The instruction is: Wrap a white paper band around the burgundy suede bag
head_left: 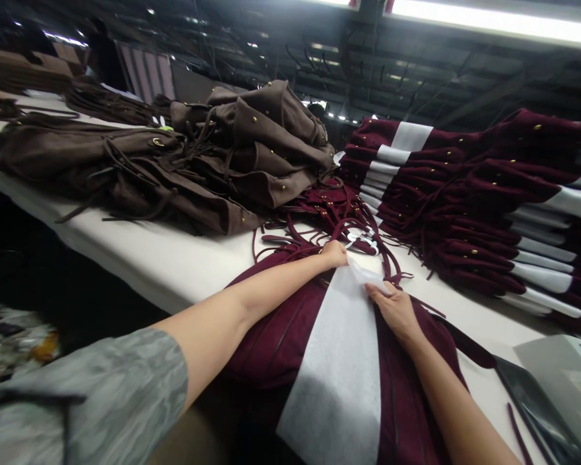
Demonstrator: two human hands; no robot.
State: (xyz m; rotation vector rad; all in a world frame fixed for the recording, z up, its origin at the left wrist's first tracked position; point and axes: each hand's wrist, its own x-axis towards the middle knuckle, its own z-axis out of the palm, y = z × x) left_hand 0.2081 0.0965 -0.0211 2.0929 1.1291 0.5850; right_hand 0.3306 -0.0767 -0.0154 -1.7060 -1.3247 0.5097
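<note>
- From here I see the maroon bag [285, 316] on the white table [193, 258], near edge overhanging — a pale strip [341, 361] runs down its front.
- Left hand [334, 254], at the bag's top: fingers closed on the strip's upper end.
- Right hand [392, 307], also at the bag's top: pinching the strip's folded-over corner.
- Brown bags [252, 148] (a slumped heap) lie beyond the bag, leftward; stacked maroon bags [465, 181], beyond it, rightward.
</note>
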